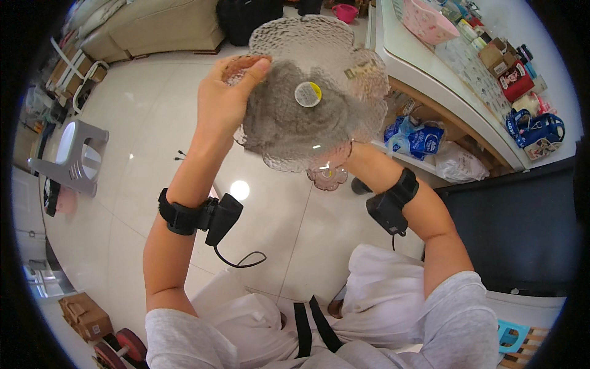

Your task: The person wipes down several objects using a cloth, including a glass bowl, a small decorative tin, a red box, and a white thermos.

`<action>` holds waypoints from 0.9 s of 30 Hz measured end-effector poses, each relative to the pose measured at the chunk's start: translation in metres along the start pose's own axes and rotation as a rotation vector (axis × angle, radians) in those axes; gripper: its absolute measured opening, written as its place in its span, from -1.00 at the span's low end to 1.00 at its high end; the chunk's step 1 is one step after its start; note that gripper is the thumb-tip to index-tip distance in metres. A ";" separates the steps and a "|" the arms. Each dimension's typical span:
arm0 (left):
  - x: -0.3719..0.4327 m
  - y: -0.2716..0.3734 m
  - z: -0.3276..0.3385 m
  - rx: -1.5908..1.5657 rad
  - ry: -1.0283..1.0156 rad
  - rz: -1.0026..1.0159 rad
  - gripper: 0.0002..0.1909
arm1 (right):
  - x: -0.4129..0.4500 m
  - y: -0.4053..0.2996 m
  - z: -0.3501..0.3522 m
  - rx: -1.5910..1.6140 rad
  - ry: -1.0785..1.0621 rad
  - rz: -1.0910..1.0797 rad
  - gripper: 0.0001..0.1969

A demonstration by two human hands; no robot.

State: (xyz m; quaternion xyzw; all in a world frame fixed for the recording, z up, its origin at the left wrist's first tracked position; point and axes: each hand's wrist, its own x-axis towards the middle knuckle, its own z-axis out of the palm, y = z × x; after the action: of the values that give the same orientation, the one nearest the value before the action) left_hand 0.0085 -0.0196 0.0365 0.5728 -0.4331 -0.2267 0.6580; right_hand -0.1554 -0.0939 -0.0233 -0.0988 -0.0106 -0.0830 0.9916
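Observation:
A large flower-shaped plate [281,124] of clear textured glass is held up in front of me, tilted. In its middle sits a round white and yellow sticker [308,94] with writing. My left hand [233,87] grips the left rim, thumb on the near side and fingers around the edge. From the lower right my right hand [355,154] reaches behind the plate's lower rim; its fingers show only as a blur through the glass. Just below that rim is a smaller pinkish flower-shaped glass dish [328,179], also with a sticker; what it rests on is hidden.
At right stands a glass-topped cabinet [401,46] with a pink basket [428,23] on it and a blue plastic pack [415,138] in its lower shelf. A grey step stool [76,154] and a cable end [179,155] are on the tiled floor at left. A sofa [152,27] stands behind.

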 end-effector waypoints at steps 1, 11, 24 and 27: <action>0.004 0.000 0.001 -0.010 -0.006 0.005 -0.69 | -0.004 -0.001 -0.001 -0.001 0.002 -0.002 -0.61; 0.012 0.007 -0.014 -0.185 0.062 -0.028 -0.67 | -0.039 -0.053 0.016 -0.639 0.463 -0.509 -0.67; -0.008 -0.030 -0.008 -0.192 0.063 -0.043 -0.59 | 0.020 -0.016 0.029 -0.788 0.580 -0.746 -0.69; 0.015 -0.019 -0.013 0.192 0.173 0.508 -0.55 | 0.014 -0.049 0.021 -1.330 0.536 -1.065 -0.66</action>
State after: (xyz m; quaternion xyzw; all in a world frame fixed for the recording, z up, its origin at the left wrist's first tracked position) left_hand 0.0311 -0.0291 0.0235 0.5226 -0.5247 0.0371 0.6710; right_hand -0.1503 -0.1397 0.0071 -0.6129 0.2275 -0.5420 0.5281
